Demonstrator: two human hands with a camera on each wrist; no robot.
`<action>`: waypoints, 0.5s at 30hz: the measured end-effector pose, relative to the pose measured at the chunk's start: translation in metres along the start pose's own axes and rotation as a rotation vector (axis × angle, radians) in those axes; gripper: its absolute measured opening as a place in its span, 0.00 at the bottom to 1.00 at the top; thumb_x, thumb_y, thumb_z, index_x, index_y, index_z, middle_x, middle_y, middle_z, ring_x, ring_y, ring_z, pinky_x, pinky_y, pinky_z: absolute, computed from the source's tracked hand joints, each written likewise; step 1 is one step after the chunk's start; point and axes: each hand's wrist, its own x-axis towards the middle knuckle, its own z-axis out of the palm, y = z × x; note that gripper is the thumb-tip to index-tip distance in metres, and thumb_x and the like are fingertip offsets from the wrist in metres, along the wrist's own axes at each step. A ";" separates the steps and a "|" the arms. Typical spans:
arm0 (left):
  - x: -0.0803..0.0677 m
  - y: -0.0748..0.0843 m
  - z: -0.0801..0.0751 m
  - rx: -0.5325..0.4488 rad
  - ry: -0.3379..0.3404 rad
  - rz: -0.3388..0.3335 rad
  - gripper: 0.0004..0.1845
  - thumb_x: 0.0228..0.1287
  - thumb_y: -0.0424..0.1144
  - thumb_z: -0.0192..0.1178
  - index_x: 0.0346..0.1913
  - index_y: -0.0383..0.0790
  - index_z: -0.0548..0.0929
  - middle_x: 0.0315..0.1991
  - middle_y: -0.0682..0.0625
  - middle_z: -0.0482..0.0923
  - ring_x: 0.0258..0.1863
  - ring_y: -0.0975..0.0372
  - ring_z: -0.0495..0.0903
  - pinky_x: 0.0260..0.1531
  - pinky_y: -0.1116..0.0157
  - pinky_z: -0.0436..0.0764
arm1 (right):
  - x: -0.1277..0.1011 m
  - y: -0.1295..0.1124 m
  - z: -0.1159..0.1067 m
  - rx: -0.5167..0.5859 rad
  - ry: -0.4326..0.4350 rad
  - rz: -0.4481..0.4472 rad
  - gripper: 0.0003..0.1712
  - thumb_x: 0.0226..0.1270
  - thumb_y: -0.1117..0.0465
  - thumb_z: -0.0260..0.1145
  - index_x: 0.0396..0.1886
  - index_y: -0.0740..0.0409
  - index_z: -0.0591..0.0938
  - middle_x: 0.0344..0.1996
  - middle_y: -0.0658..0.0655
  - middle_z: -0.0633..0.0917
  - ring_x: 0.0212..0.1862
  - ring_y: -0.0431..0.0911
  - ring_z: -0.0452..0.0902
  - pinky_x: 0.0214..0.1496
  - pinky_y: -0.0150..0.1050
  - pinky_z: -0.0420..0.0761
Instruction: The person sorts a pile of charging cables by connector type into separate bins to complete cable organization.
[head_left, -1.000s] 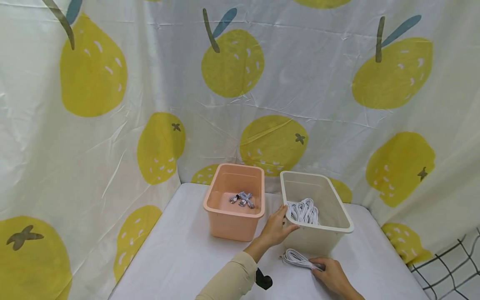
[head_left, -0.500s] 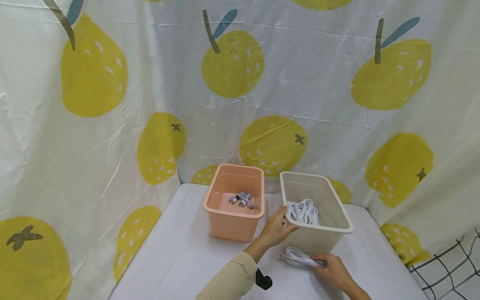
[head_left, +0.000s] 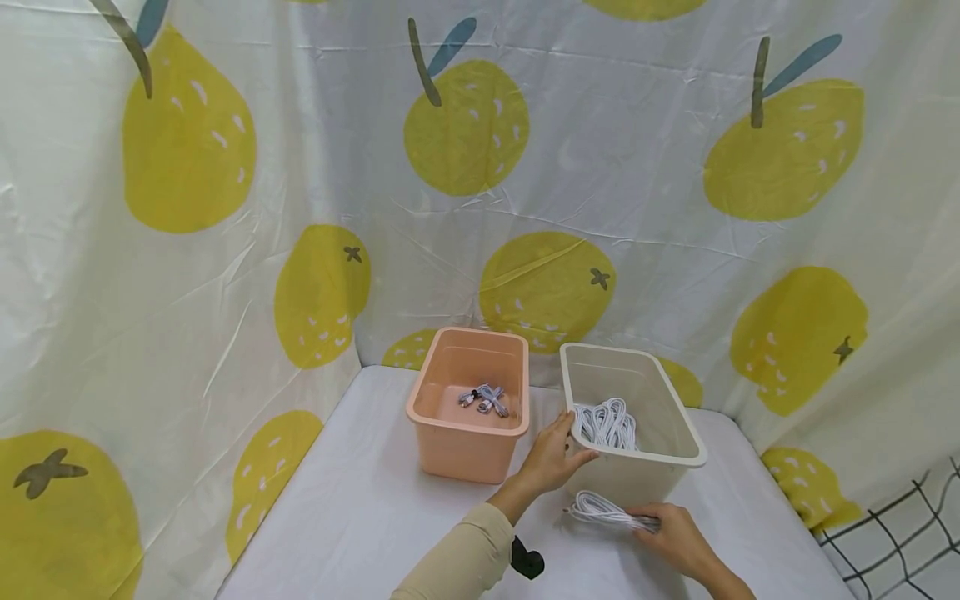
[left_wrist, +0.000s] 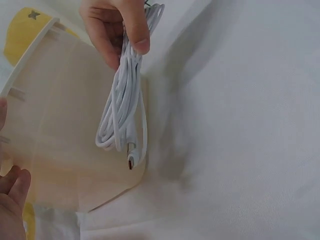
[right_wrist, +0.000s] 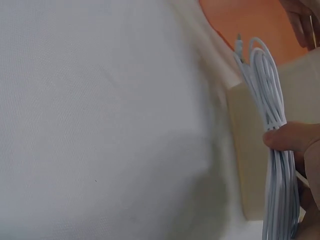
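My left hand [head_left: 551, 460] grips the near left corner of the cream bin [head_left: 626, 483], thumb over its front rim. Coiled white cables [head_left: 609, 423] lie inside that bin. In front of the bin, close over the table, my right hand [head_left: 678, 540] pinches a bundled white charging cable [head_left: 600, 510] between thumb and fingers. The left wrist view shows the cable's metal plug [left_wrist: 131, 162] poking out at the bundle's lower end. In the right wrist view the thumb presses across the bundle's middle [right_wrist: 275, 135], with the other fingers partly hidden behind it.
A peach bin [head_left: 465, 450] stands left of the cream one, holding a few small tied cables [head_left: 491, 400]. A black heart-shaped piece [head_left: 527, 560] lies on the white tabletop [head_left: 375, 533]. A fruit-print curtain [head_left: 645, 275] hangs behind; a black wire grid [head_left: 900, 533] is at lower right.
My right hand has shifted slightly to the right and up with the cable bundle in it. The left hand and both bins have stayed put.
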 end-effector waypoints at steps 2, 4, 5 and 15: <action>0.000 0.001 -0.001 -0.003 -0.001 0.002 0.44 0.69 0.50 0.70 0.78 0.31 0.63 0.75 0.32 0.63 0.74 0.47 0.65 0.67 0.59 0.70 | 0.001 -0.002 -0.004 0.006 -0.004 -0.008 0.14 0.52 0.66 0.81 0.41 0.57 0.92 0.39 0.53 0.91 0.45 0.47 0.85 0.46 0.45 0.84; 0.000 0.001 -0.001 -0.008 -0.003 0.001 0.44 0.69 0.50 0.70 0.78 0.31 0.63 0.75 0.32 0.63 0.74 0.48 0.64 0.67 0.59 0.70 | 0.002 -0.004 -0.008 0.019 -0.012 -0.016 0.14 0.53 0.66 0.81 0.41 0.58 0.92 0.40 0.54 0.91 0.44 0.45 0.85 0.45 0.43 0.84; 0.000 0.001 -0.002 -0.011 -0.002 0.001 0.44 0.69 0.50 0.70 0.78 0.32 0.63 0.75 0.32 0.63 0.74 0.48 0.64 0.67 0.58 0.70 | 0.002 -0.005 -0.010 0.025 -0.015 -0.018 0.14 0.53 0.66 0.81 0.42 0.58 0.92 0.40 0.54 0.91 0.44 0.44 0.84 0.44 0.42 0.84; 0.001 0.002 -0.001 -0.013 0.003 0.005 0.43 0.68 0.49 0.71 0.78 0.33 0.64 0.75 0.34 0.64 0.74 0.48 0.64 0.69 0.58 0.68 | 0.001 -0.014 -0.025 0.028 0.040 -0.083 0.14 0.52 0.67 0.81 0.40 0.57 0.92 0.38 0.52 0.90 0.42 0.40 0.83 0.41 0.40 0.83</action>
